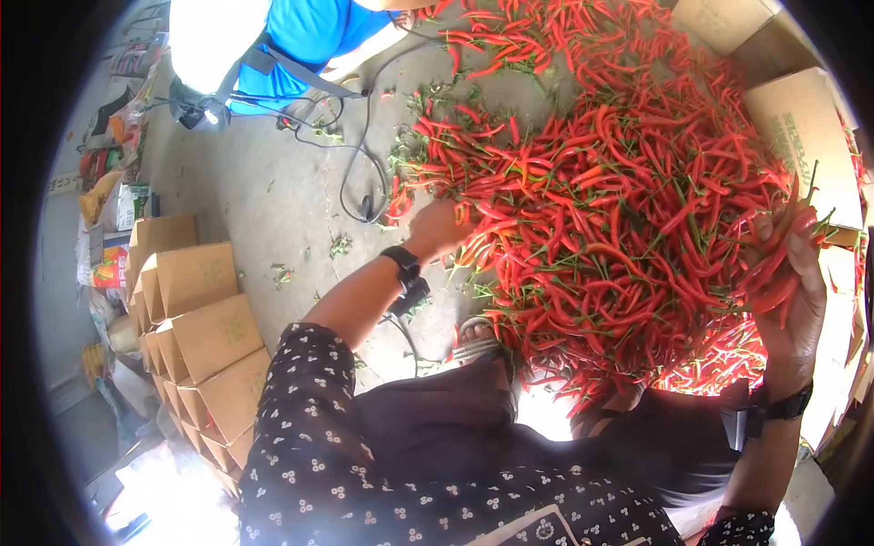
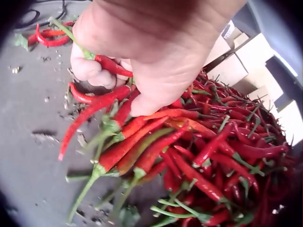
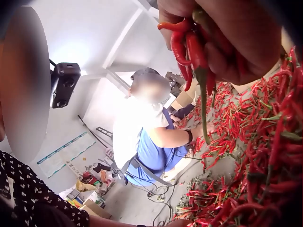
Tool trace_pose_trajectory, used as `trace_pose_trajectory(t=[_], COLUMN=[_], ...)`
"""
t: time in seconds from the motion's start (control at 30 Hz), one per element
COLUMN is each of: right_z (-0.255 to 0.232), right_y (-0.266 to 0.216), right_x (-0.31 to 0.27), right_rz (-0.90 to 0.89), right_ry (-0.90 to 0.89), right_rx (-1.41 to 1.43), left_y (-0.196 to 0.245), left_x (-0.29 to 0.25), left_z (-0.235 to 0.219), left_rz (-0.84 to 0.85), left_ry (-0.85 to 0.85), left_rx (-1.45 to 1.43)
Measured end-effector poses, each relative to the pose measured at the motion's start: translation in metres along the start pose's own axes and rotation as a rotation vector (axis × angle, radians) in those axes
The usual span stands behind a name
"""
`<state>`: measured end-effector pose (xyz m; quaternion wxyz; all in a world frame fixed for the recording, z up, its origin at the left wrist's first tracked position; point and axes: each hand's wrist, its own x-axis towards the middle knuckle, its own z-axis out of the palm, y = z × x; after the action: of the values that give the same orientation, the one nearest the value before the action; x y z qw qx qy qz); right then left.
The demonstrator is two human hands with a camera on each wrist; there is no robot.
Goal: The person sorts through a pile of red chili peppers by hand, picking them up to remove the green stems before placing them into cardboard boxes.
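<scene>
A large heap of red chili peppers (image 1: 601, 218) with green stems covers the floor in front of me. At its left edge, my left hand (image 1: 439, 229) reaches down among the chilies. In the left wrist view its curled fingers (image 2: 87, 71) and thumb close round a red chili pepper (image 2: 111, 65), and its green stem sticks out beside them. Other chilies lie right under the thumb. My right hand (image 1: 794, 332) is raised at the heap's right side and grips a bunch of red chili peppers (image 3: 194, 49), their stems pointing various ways.
Cardboard boxes (image 1: 205, 332) stand stacked at the left, and another carton (image 1: 806, 136) borders the heap at the right. A black cable (image 1: 350, 173) loops over the grey floor. Another person (image 3: 154, 137) in blue sits across the floor, one hand at the chilies.
</scene>
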<state>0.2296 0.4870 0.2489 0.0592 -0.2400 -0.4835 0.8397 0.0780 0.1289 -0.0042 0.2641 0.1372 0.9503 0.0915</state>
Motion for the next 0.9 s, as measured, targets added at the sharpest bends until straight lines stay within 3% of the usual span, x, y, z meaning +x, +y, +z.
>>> trace_pose_trajectory(t=[0.07,0.2,0.27,0.33,0.37,0.4,0.5,0.6,0.7,0.77,0.8,0.83,0.87,0.9], right_z=[-0.003,-0.002,-0.005,-0.007,-0.008,-0.008,-0.005,0.001,-0.003,-0.003,-0.003,-0.002,0.000,0.001], right_y=[0.000,0.001,0.002,0.001,0.000,0.000,0.004,0.004,0.003,0.001,0.001,0.003,0.005,0.006], right_x=[0.000,-0.001,0.000,0.001,0.003,0.004,0.005,0.003,0.003,0.002,0.002,0.002,0.002,0.003], right_rz=[0.023,-0.007,0.009,0.023,0.039,0.053,0.037,0.018,0.014,0.030,0.048,0.051,0.031,0.011], right_ry=[-0.025,0.051,0.005,0.008,-0.029,-0.067,-0.057,0.034,-0.006,-0.030,-0.054,-0.056,-0.002,0.052], right_rx=[-0.016,-0.022,-0.016,-0.018,-0.021,-0.026,-0.021,-0.020,-0.039,-0.043,-0.046,-0.044,-0.044,-0.045], left_y=[0.013,-0.002,-0.022,-0.040,-0.064,-0.071,-0.074,-0.085,-0.095,-0.095,-0.093,-0.089,-0.086,-0.087], left_x=[-0.008,-0.032,-0.038,-0.033,-0.020,-0.014,-0.002,0.012,0.015,0.009,0.002,-0.007,-0.012,-0.011], left_z=[-0.002,0.001,-0.008,-0.024,-0.020,-0.029,-0.042,-0.020,-0.014,-0.023,-0.026,-0.030,-0.031,-0.029], left_rz=[0.008,0.102,0.096,-0.143,-0.100,-0.124,-0.185,-0.119,-0.107,-0.189,-0.193,-0.091,0.014,0.013], left_ry=[-0.102,-0.124,-0.065,0.079,0.251,0.301,0.266,0.355,0.476,0.069,0.068,-0.006,-0.079,-0.078], left_rx=[0.065,0.068,-0.256,-0.432,-0.340,-0.276,-0.248,-0.122,-0.101,-0.042,-0.041,-0.054,-0.069,-0.069])
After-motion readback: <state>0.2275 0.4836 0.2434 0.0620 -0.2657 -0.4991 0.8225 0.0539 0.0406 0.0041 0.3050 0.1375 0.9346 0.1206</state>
